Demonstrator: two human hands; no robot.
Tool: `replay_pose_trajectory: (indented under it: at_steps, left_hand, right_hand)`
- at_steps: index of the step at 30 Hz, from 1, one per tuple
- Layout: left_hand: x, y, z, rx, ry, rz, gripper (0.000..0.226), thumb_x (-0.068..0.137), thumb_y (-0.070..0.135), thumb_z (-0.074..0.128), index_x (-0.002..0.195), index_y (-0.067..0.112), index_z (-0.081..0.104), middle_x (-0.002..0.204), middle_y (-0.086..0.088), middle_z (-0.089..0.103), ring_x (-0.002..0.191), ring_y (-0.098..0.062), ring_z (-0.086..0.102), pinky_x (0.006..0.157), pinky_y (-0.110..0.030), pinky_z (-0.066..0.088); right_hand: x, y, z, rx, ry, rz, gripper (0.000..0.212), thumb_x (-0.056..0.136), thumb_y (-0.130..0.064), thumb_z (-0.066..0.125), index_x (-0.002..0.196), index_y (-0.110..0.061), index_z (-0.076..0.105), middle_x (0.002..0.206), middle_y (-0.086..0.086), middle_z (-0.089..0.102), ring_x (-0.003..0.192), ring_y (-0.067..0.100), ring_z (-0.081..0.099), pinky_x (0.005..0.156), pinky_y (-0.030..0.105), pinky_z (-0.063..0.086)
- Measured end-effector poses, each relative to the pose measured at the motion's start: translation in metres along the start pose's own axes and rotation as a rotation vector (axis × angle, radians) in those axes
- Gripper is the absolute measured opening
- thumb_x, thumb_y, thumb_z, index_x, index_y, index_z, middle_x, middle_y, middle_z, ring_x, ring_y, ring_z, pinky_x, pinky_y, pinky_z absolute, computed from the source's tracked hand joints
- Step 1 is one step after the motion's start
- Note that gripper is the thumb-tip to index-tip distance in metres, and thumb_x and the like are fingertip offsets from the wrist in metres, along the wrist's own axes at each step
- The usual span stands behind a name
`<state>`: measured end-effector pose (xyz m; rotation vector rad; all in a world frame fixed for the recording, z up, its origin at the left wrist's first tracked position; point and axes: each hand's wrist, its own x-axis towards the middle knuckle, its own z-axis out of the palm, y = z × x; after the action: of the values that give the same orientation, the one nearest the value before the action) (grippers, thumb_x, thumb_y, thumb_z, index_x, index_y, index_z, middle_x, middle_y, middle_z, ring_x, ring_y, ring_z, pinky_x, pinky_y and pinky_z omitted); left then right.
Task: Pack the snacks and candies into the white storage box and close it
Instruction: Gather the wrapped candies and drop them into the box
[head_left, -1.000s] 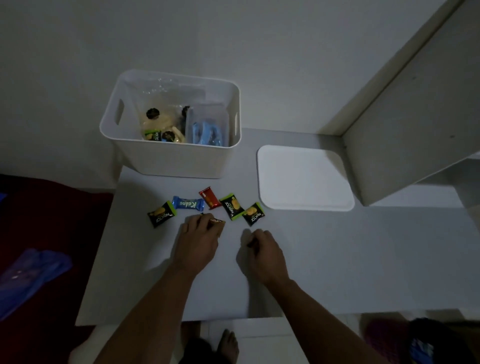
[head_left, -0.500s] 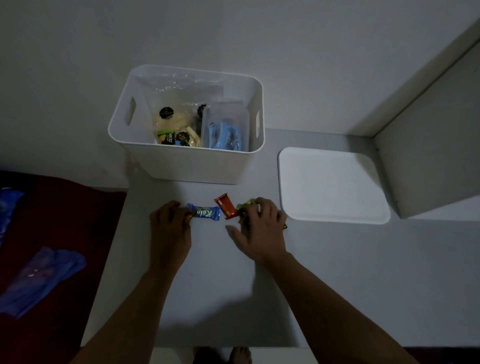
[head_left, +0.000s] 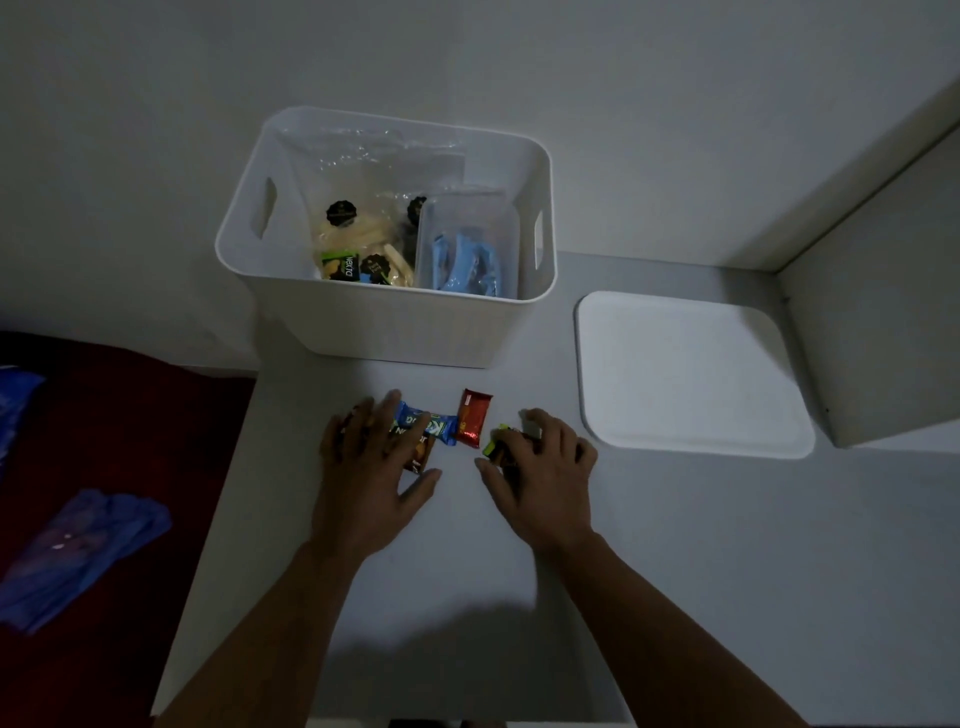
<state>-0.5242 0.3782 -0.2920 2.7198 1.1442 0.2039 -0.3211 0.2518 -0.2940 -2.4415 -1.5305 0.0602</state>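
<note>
The loose candies lie near the table's (head_left: 675, 571) left edge. The left hand (head_left: 371, 478), fingers spread flat, covers some beside the blue candy (head_left: 421, 423). The right hand (head_left: 540, 473) grips green-wrapped candies (head_left: 491, 447). The red candy (head_left: 472, 423) lies between the hands, long axis toward the white storage box (head_left: 395, 327) directly beyond.

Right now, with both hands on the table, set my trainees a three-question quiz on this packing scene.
1. True or false: the white lid is on the white storage box.
2. Which wrapped candy lies untouched between the hands? A red B blue C green
3. Fill in: the right hand covers packets with ___ edges.

Key:
1. False; it lies flat on the table, right of the box.
2. A
3. green
</note>
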Motion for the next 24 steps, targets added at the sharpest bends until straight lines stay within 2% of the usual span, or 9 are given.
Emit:
replay_pose_trajectory:
  at_steps: [2, 4, 7, 9, 13, 17, 19, 21, 24]
  left_hand:
    - [0.0, -0.001, 0.001, -0.021, 0.029, 0.028, 0.062, 0.088, 0.062, 0.058, 0.138, 0.025, 0.056, 0.155, -0.007, 0.042, 0.139, -0.037, 0.04, 0.115, -0.057, 0.027]
    - [-0.002, -0.001, 0.003, -0.046, 0.081, 0.049, 0.05, 0.08, 0.054, 0.07, 0.119, 0.022, 0.066, 0.137, -0.005, 0.056, 0.123, -0.034, 0.052, 0.104, -0.052, 0.038]
    - [-0.003, -0.002, 0.003, -0.056, 0.09, 0.056, 0.044, 0.071, 0.047, 0.08, 0.103, 0.02, 0.064, 0.117, 0.0, 0.06, 0.105, -0.029, 0.056, 0.086, -0.045, 0.043]
    - [-0.004, -0.002, 0.002, -0.093, 0.08, 0.039, 0.047, 0.068, 0.043, 0.084, 0.1, 0.02, 0.057, 0.104, 0.002, 0.059, 0.095, -0.026, 0.055, 0.078, -0.042, 0.044]
    - [-0.005, -0.001, 0.002, -0.119, 0.06, 0.016, 0.06, 0.063, 0.033, 0.09, 0.108, 0.022, 0.053, 0.104, 0.001, 0.062, 0.094, -0.028, 0.058, 0.075, -0.043, 0.049]
    - [-0.006, -0.002, 0.001, -0.078, 0.048, 0.004, 0.065, 0.059, 0.015, 0.088, 0.117, 0.021, 0.06, 0.11, 0.001, 0.062, 0.097, -0.029, 0.058, 0.076, -0.041, 0.047]
    - [-0.007, -0.002, 0.001, -0.06, 0.061, 0.005, 0.06, 0.057, 0.016, 0.089, 0.111, 0.02, 0.06, 0.107, 0.0, 0.059, 0.094, -0.028, 0.057, 0.074, -0.039, 0.045]
    - [-0.007, -0.001, 0.001, -0.045, 0.085, 0.005, 0.056, 0.056, 0.018, 0.09, 0.102, 0.018, 0.059, 0.102, -0.001, 0.058, 0.089, -0.028, 0.056, 0.07, -0.037, 0.043]
    - [-0.005, -0.001, -0.001, -0.024, 0.101, -0.003, 0.053, 0.054, 0.018, 0.091, 0.095, 0.015, 0.058, 0.097, -0.003, 0.058, 0.083, -0.028, 0.056, 0.063, -0.035, 0.043]
  right_hand:
    - [0.0, 0.002, 0.003, 0.031, 0.012, -0.032, 0.037, 0.094, -0.063, 0.052, 0.114, -0.034, 0.064, 0.128, -0.001, 0.056, 0.115, 0.021, 0.051, 0.087, 0.04, 0.039]
    - [0.001, 0.002, 0.005, 0.058, 0.044, -0.074, 0.033, 0.094, -0.058, 0.057, 0.106, -0.028, 0.065, 0.112, -0.002, 0.059, 0.096, 0.017, 0.052, 0.075, 0.036, 0.041]
    - [0.002, 0.004, 0.009, 0.167, 0.088, -0.139, 0.025, 0.091, -0.042, 0.067, 0.086, -0.018, 0.061, 0.091, -0.001, 0.056, 0.076, 0.012, 0.048, 0.06, 0.034, 0.046]
    - [0.0, 0.006, 0.009, 0.216, 0.078, -0.146, 0.021, 0.087, -0.033, 0.07, 0.082, -0.018, 0.057, 0.085, -0.003, 0.054, 0.071, 0.01, 0.046, 0.056, 0.034, 0.049]
    - [0.007, 0.0, -0.006, 0.505, 0.086, 0.049, 0.02, 0.087, -0.027, 0.065, 0.078, -0.023, 0.047, 0.078, -0.01, 0.051, 0.067, 0.011, 0.051, 0.059, 0.038, 0.052]
    - [0.036, -0.025, -0.026, 0.645, 0.037, 0.172, 0.027, 0.089, -0.055, 0.062, 0.09, -0.031, 0.049, 0.083, -0.014, 0.061, 0.072, 0.006, 0.06, 0.064, 0.03, 0.055]
    - [0.053, -0.036, -0.024, 0.588, -0.095, 0.198, 0.05, 0.081, -0.075, 0.061, 0.109, -0.035, 0.05, 0.1, -0.018, 0.065, 0.083, 0.003, 0.063, 0.072, 0.027, 0.056]
    - [0.06, -0.04, -0.013, 0.371, -0.178, 0.159, 0.068, 0.075, -0.085, 0.056, 0.118, -0.034, 0.048, 0.109, -0.013, 0.061, 0.09, 0.008, 0.062, 0.076, 0.031, 0.057]
    - [0.055, -0.04, 0.002, 0.171, -0.103, 0.069, 0.051, 0.086, -0.07, 0.054, 0.117, -0.029, 0.056, 0.105, -0.006, 0.058, 0.087, 0.014, 0.06, 0.07, 0.035, 0.056]
